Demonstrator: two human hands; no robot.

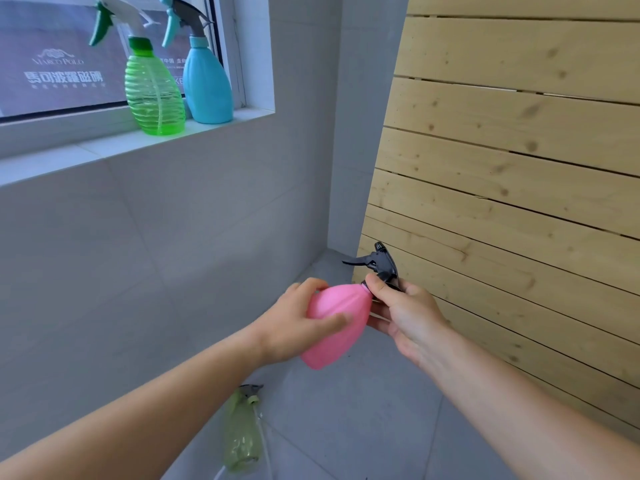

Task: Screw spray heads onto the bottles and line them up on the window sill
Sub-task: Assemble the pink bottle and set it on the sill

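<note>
A pink bottle (334, 325) is held tilted in mid-air, neck pointing up and to the right. My left hand (294, 325) wraps around its body. My right hand (398, 308) pinches the collar of a black spray head (379, 263) that sits at the bottle's neck. On the white window sill (86, 150) stand a green ribbed bottle (154, 95) with a white and green head and, to its right, a blue bottle (207, 84) with a grey and blue head. A pale green bottle (240, 434) lies on the floor below my arms, with a dark spray head at its neck.
A slatted wooden panel (502, 168) leans against the wall at the right, close behind my right hand. Grey tiled wall (138, 254) runs under the sill. The grey tiled floor (363, 410) spreads below. The window pane (59, 71) bears printed lettering.
</note>
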